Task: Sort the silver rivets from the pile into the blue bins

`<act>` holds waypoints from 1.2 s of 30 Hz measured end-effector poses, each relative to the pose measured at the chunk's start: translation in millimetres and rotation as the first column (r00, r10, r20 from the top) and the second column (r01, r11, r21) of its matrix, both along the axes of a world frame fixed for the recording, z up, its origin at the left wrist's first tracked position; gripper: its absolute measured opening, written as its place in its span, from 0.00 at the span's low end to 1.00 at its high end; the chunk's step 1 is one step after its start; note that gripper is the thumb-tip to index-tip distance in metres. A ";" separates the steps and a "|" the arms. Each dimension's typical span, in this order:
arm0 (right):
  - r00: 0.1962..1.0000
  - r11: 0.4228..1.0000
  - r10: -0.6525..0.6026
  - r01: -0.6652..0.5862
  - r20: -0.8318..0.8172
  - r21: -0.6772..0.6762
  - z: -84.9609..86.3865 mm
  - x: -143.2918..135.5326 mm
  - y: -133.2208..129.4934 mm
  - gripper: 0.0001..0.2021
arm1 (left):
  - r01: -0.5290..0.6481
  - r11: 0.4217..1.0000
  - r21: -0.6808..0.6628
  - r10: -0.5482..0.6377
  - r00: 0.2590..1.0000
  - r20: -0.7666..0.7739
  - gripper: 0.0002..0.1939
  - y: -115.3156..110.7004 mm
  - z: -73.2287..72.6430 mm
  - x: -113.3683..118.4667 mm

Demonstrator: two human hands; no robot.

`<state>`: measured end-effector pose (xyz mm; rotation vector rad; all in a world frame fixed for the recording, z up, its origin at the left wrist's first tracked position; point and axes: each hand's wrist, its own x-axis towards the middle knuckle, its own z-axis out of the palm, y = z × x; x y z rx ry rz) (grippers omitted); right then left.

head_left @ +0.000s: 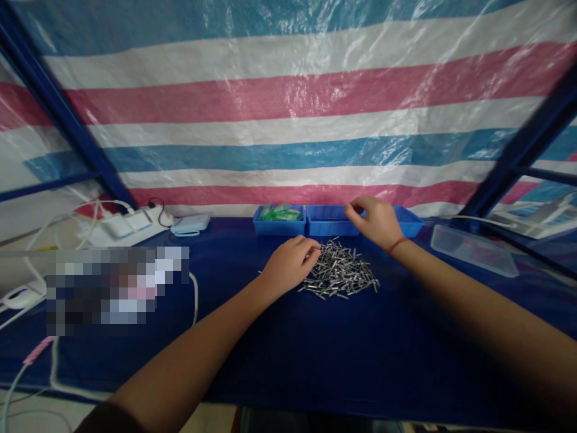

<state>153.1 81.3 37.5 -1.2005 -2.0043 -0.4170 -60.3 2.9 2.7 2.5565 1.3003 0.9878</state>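
A loose heap of small silver blind rivets lies on the dark blue tabletop. At its left edge is my left hand, fingers curled, with a bit of metal like a rivet between thumb and fingertips. Up over the middle blue bin I hold my right hand, thumb and forefinger pinched together. Something thin and faint shows at those fingertips, too small to make out. The right hand hides part of the middle bin and of the right blue bin.
A left blue bin holds green plastic packets. A clear plastic lid lies to the right. Leftward are a power strip with cables, a pale blue case and a blurred-out patch. Striped sheeting hangs behind.
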 end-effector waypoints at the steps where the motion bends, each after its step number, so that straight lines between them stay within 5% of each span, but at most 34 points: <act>1: 0.998 0.999 -0.030 0.031 0.063 -0.023 0.3 -1.5 6.2 0.16 | -0.004 1.000 0.005 0.005 1.000 -0.028 0.09 0.8 0.1 -1.5; 5: 0.985 0.993 -0.060 0.075 0.163 -0.086 -6.2 -4.7 10.1 0.16 | -0.032 0.999 -0.005 0.031 0.993 -0.117 0.12 4.7 0.1 -7.7; 9: 0.992 0.992 0.030 -0.015 0.123 -0.122 -20.7 3.4 -11.7 0.14 | -0.051 0.998 -0.043 0.042 0.980 -0.195 0.14 8.1 0.0 -12.8; 16: 0.982 0.968 0.164 -0.179 -0.098 -0.175 -43.7 18.9 -38.0 0.09 | -0.044 0.996 -0.071 0.023 0.963 -0.270 0.09 4.6 -2.9 -8.3; 22: 0.958 0.954 0.182 -0.226 -0.221 -0.196 -38.9 8.7 -46.2 0.09 | -0.123 0.992 0.014 0.121 0.947 -0.299 0.14 6.2 -8.8 3.0; 30: 0.941 0.927 0.236 -0.293 -0.243 -0.235 -39.9 3.0 -55.4 0.09 | -0.209 0.977 -0.036 0.187 0.928 -0.323 0.11 2.9 -4.1 7.0; 36: 0.912 0.893 0.363 -0.400 -0.191 -0.209 -36.0 -6.4 -68.0 0.07 | -0.146 0.989 0.025 0.148 0.973 -0.178 0.08 -1.4 1.4 8.4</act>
